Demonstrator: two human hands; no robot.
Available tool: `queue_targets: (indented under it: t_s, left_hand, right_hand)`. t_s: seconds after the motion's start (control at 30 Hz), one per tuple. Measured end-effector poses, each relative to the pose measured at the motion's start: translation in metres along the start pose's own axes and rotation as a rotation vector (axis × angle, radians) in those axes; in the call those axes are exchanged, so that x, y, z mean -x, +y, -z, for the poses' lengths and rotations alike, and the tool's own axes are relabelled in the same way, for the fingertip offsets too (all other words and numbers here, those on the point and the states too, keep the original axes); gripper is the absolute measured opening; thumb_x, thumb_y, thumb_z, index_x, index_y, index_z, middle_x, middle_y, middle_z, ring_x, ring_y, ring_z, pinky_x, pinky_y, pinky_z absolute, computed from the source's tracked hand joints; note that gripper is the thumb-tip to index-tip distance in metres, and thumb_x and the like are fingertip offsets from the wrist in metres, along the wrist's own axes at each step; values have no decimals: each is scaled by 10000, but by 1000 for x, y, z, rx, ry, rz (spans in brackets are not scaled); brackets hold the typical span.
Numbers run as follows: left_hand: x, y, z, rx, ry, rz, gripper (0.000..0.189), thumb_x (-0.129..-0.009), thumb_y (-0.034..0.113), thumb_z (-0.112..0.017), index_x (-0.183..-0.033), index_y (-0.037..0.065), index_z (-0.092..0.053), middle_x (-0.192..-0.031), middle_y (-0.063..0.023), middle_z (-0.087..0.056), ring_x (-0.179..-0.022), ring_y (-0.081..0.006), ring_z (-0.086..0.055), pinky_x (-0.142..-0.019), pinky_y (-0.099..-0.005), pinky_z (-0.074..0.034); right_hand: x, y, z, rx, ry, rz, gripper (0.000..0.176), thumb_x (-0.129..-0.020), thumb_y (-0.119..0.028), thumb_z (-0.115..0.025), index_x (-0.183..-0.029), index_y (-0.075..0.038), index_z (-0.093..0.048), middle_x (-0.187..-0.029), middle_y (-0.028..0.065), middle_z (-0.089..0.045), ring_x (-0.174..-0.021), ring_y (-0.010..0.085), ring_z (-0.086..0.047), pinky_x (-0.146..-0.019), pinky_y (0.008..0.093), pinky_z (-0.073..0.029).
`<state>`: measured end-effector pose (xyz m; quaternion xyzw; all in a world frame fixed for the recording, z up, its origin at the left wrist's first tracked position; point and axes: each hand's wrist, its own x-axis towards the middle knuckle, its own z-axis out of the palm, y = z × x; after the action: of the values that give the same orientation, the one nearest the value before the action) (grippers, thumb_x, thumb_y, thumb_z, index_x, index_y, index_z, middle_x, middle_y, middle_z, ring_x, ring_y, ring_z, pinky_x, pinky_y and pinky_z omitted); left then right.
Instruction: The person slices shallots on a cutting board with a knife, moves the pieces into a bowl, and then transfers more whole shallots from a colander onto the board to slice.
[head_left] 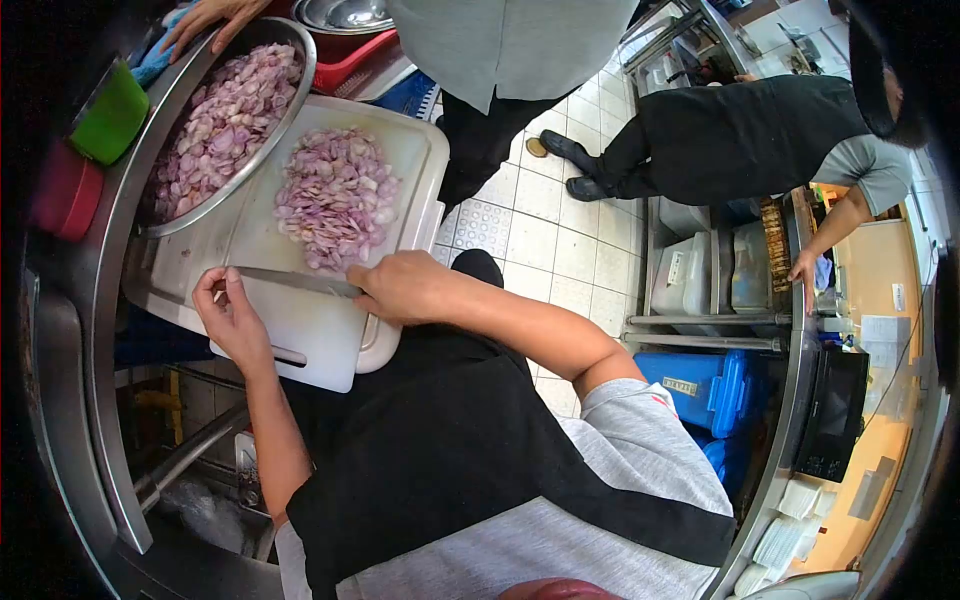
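My right hand (400, 287) is wrapped round the handle of a knife (305, 281), whose blade points left across a white cutting board (300, 335). At the blade's tip end is my left hand (232, 318), its fingers curled and the thumb up beside them. What those fingers hold, if anything, I cannot tell. Just beyond the blade lies a heap of sliced shallots (337, 198). More shallot slices (228, 125) fill a large metal bowl (298, 108) at the upper left, and another person's hand (215, 18) rests at its far rim.
A green container (110, 112) and a red container (68, 190) stand left of the bowl. One person in a grey top (515, 45) is close across from me. Another in a black apron (745, 140) stands at the right by a shelf. Blue bins (690, 385) sit below.
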<state>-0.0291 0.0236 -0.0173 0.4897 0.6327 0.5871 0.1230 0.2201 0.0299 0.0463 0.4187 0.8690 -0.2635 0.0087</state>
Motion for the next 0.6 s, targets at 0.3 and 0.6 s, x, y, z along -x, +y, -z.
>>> queue_targets:
  t_s: [0.3,0.6]
  left_hand:
    - [-1,1,-6,-336,-254,-179,157,-912,152,-654,-974,8,-657,-1091,-138,-578,-1066,-309,-557,-911,-397,-442]
    - [-1,6,-8,-311,-223,-180,171,-868,141,-703,-956,-2,-674,-1064,-137,-585,-1041,-309,-564,-913,-392,-444]
  right_hand:
    - [-19,-31,-27,-80,398,62,339,-870,-300,-653,-1039,-17,-572,-895,222,-653,-809,392,-670,-676,489,-525]
    - [111,153,60,59,138,-638,398,-910,-397,-629,-1154,-82,-638,-1074,159,-694,-994,341,-664,-842,429,-532]
